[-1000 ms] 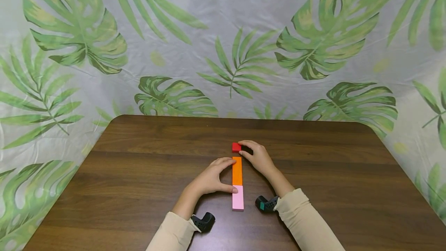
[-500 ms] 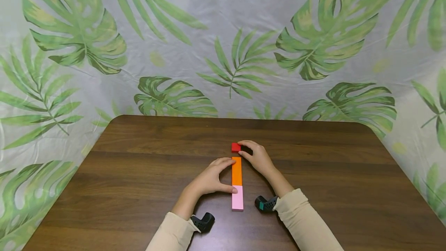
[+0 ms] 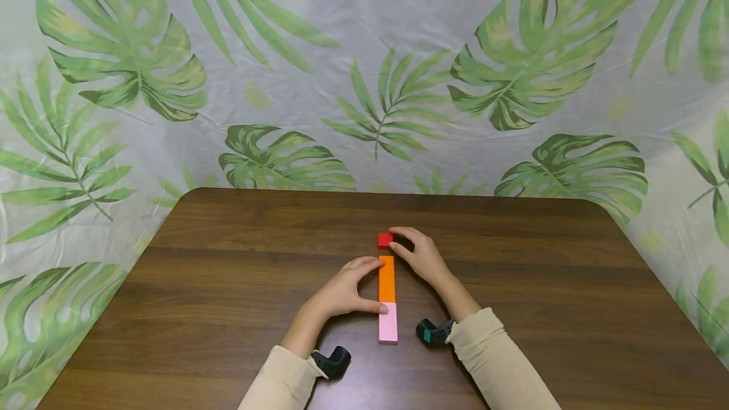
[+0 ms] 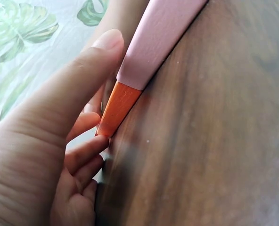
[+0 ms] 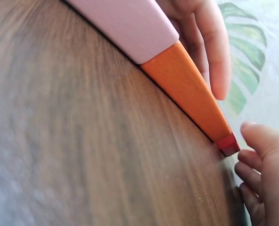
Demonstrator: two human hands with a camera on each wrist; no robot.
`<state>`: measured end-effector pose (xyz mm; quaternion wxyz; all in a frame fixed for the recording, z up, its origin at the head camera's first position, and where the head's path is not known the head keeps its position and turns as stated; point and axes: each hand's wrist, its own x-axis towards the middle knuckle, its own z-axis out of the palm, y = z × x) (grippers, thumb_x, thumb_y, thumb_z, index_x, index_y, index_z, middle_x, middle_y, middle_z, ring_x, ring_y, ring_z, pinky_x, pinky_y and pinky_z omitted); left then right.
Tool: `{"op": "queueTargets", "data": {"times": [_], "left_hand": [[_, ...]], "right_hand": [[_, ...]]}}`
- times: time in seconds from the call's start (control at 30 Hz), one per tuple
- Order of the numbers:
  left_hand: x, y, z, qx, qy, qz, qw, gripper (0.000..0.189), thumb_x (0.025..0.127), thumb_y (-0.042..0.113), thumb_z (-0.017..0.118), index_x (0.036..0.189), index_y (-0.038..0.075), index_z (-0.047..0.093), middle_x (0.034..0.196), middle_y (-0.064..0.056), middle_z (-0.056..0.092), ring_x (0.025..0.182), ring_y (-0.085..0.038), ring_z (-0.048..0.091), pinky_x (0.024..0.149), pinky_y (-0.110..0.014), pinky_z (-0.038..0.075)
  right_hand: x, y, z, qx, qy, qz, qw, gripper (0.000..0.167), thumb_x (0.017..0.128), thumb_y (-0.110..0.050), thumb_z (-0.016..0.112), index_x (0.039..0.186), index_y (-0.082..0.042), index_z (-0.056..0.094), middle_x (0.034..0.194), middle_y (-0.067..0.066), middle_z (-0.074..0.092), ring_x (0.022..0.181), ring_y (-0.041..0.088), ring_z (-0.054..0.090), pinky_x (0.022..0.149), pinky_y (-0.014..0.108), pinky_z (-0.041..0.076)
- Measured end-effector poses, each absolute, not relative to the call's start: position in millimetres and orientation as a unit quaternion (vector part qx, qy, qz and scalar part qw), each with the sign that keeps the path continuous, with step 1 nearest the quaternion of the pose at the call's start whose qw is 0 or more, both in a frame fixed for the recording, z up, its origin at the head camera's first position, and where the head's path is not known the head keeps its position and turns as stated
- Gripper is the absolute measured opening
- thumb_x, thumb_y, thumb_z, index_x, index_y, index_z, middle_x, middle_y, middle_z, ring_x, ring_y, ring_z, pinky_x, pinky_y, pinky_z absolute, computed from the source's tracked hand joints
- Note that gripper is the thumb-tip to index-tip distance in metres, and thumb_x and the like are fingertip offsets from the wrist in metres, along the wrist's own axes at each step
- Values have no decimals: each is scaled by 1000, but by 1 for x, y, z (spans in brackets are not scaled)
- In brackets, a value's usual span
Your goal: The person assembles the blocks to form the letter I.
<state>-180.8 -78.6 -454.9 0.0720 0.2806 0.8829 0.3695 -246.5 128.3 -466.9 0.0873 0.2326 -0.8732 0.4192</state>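
Observation:
In the head view, my left hand lies beside a row of blocks. Its thumb touches the pink block, and a fingertip reaches the far left corner of the orange block. Pink and orange meet end to end, the pink one nearer. Beyond a small gap sits a red block. My right hand is at the red block's right side, index finger and thumb spread at its two right corners. In the right wrist view, the thumb stands apart from the red block.
The blocks lie on a dark brown wooden table. Behind its far edge hangs a pale cloth with green leaves. A black wrist device sits on the left wrist, another black device on the right.

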Motion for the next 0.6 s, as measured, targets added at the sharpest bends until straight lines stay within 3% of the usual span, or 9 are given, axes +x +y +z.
{"op": "queueTargets", "data": {"times": [0.33,0.6], "left_hand": [[-181,-79,-454,259,879,396,52,75,80,50,60,140,13,34,140,-4,34,128,-21,29,101,-42,26],[-182,-79,-450,224,892,391,-32,73,87,39,57,143,9,22,147,-8,20,132,-24,20,102,-47,21]], "right_hand": [[-237,132,-449,204,-864,451,93,39,92,-26,51,125,-4,52,126,9,50,117,26,44,96,45,33],[-223,142,-436,214,-865,439,117,50,93,-35,46,137,-13,38,139,7,36,126,25,32,100,47,26]]}}
